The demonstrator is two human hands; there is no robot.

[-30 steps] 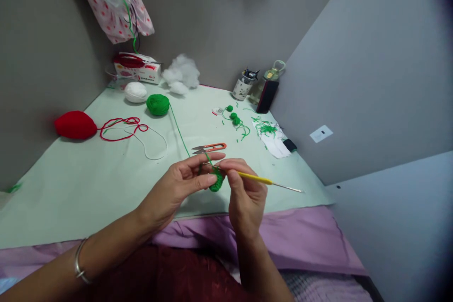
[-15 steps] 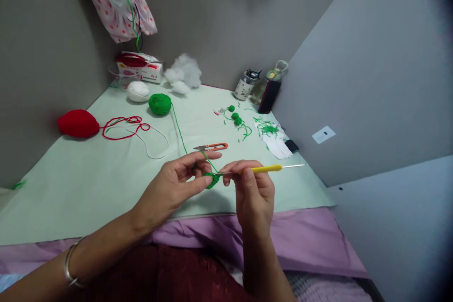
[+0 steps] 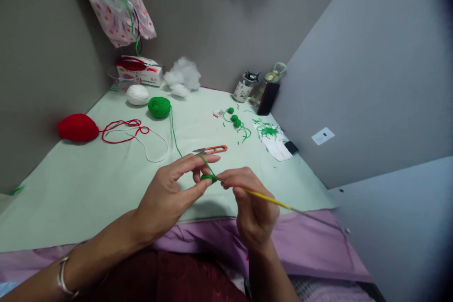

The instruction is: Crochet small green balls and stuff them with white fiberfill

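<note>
Between the thumb and fingers of my left hand (image 3: 168, 193) is a small green crochet piece (image 3: 208, 178). Green yarn (image 3: 174, 127) runs from a green ball (image 3: 159, 107) to this hand and passes over its raised index finger. My right hand (image 3: 256, 207) grips a crochet hook (image 3: 267, 198) by its yellow handle, the metal rear end pointing down to the right. The hook's tip meets the green piece, but fingers and yarn partly hide it. Just beyond my left fingertips lie orange-handled thread snips (image 3: 212, 149).
Left on the table (image 3: 106, 188) are red yarn (image 3: 78, 127) and a white ball (image 3: 137, 95); white stuffing (image 3: 183, 77) lies behind. Small green balls (image 3: 235, 119), yarn scraps (image 3: 267, 130), a pen holder (image 3: 243, 88), a bottle (image 3: 272, 78) and a phone (image 3: 269, 99) are at right.
The crochet hook has tilted, its rear end swinging down and to the right. My right hand has turned and lowered slightly. The green piece now shows more edge-on in my left hand.
</note>
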